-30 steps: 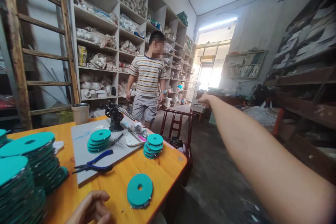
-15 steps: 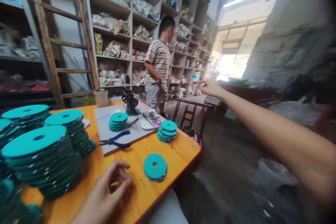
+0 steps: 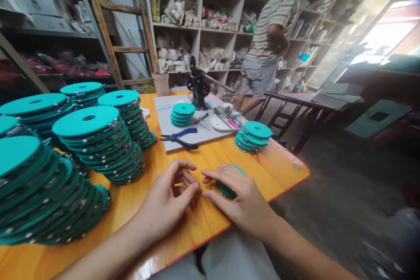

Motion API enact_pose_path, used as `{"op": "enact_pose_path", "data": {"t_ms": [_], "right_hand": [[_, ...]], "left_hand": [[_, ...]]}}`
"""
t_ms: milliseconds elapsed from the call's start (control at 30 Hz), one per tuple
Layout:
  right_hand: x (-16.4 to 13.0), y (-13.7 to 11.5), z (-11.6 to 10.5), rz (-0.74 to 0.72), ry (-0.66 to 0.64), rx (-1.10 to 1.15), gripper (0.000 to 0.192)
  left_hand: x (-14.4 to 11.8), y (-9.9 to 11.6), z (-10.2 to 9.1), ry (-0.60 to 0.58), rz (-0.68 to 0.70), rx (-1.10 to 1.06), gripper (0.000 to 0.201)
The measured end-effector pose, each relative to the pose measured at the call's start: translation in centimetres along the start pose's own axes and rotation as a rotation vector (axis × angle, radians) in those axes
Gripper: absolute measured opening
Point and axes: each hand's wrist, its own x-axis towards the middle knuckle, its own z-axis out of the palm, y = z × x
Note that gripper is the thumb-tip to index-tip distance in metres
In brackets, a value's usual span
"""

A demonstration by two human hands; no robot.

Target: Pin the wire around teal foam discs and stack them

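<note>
My left hand is just over the wooden tabletop with its fingers loosely curled and the thumb apart from them; no object shows in it. Close beside it, my right hand has its thumb and fingers apart and also holds nothing visible. It partly covers a teal foam spool on the table; whether it touches the spool I cannot tell. Beyond the hands, blue-handled pliers lie on a grey board. A short stack of teal spools stands on the board, and another stack is to the right.
Tall stacks of teal spools fill the table's left side. A small black hand-cranked machine, a beige cup and a white tray are farther back. A person stands by the shelves, near a dark wooden chair.
My right hand has come down from the air at the right to the spool beside my left hand. The view has tilted down and left. The person has turned.
</note>
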Motion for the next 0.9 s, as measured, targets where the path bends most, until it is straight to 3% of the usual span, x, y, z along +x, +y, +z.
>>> {"op": "enact_pose_path", "data": {"t_ms": [100, 233, 367, 500, 633, 800, 900], "right_hand": [[0.5, 0.2, 0.2, 0.016, 0.040, 0.040, 0.008], [0.6, -0.2, 0.0, 0.084, 0.081, 0.072, 0.010], [0.5, -0.4, -0.6, 0.150, 0.132, 0.126, 0.009], [0.4, -0.1, -1.1, 0.197, 0.120, 0.182, 0.007], [0.3, 0.3, -1.4, 0.230, 0.077, 0.264, 0.010], [0.1, 0.5, -1.3, 0.263, 0.056, 0.314, 0.013], [0.0, 0.5, -1.0, 0.272, 0.066, 0.298, 0.015]], "left_hand": [[0.3, 0.4, -0.2, -0.001, -0.004, -0.010, 0.023], [0.8, 0.8, -0.1, -0.078, -0.075, 0.014, 0.026], [1.4, 1.2, 1.3, -0.115, -0.063, 0.155, 0.018], [2.1, 1.2, 3.2, -0.093, -0.155, -0.046, 0.018], [2.5, 0.5, 3.8, -0.071, -0.256, -0.237, 0.027], [2.2, 0.0, 3.1, -0.007, -0.087, 0.018, 0.018], [2.1, -0.3, 2.8, -0.023, -0.078, 0.065, 0.016]]}}
